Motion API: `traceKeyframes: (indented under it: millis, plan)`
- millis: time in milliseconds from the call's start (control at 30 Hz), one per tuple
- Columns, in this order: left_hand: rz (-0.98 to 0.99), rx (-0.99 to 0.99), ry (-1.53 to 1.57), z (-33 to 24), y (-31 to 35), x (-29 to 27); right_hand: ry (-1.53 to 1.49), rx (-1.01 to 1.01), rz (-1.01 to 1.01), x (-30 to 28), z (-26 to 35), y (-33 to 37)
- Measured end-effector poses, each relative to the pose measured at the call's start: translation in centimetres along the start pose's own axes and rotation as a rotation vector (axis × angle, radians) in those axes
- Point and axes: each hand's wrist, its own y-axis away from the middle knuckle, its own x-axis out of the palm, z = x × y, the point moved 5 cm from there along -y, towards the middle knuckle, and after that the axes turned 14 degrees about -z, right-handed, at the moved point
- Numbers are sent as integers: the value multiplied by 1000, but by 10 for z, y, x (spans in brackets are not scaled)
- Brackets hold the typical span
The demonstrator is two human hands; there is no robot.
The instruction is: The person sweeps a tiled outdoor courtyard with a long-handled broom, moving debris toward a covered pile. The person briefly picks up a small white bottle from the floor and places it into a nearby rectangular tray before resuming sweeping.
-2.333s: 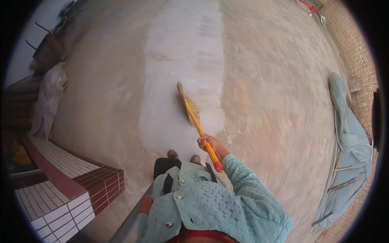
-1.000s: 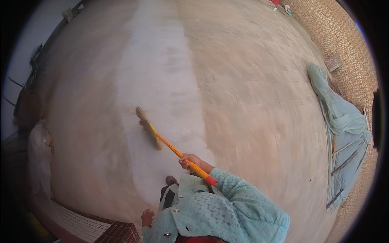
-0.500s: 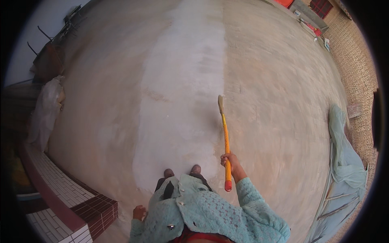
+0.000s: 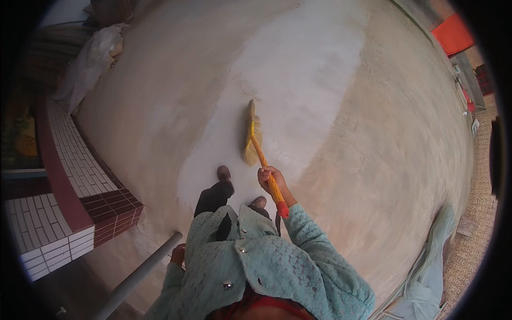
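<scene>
My right hand (image 4: pixel 269 178) grips the orange handle of a short broom (image 4: pixel 252 136). The straw head rests on the pale patch of concrete floor (image 4: pixel 298 74) just ahead of my feet (image 4: pixel 224 173), and the handle's red end sticks out behind my wrist. My left hand (image 4: pixel 178 254) hangs low beside my teal jacket, close to a grey metal pipe (image 4: pixel 140 276); whether it touches or holds the pipe I cannot tell.
A low wall of white and dark red tiles (image 4: pixel 64 176) runs along the left. A white sack (image 4: pixel 88 64) lies at the far left. A teal cloth (image 4: pixel 432 266) lies at the lower right, and a red-orange panel (image 4: pixel 453 33) stands at the upper right.
The broom has swung left and back to the middle across the pale patch. My view has turned, so the tiled wall is nearer and the cloth sits lower right.
</scene>
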Motion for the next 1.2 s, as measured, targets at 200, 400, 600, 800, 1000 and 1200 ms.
traceKeyframes:
  millis: [200,400,600,800,1000,1200]
  plan:
    - [-85,-126,286,43,-61,41,116,-195,71,99,26,-17]
    - [-69,-62,331,-11,-171,24,330,-481,-75,162,52,36]
    - [39,-315,712,-96,-234,-14,180,-620,-312,166,61,83]
    - [-17,-293,700,-118,-256,-24,-90,-496,-325,117,124,55]
    - [-186,-611,745,-124,-198,-66,-12,-243,-423,104,172,-73]
    - [-24,-787,669,-128,-149,-23,130,32,-29,261,157,-196]
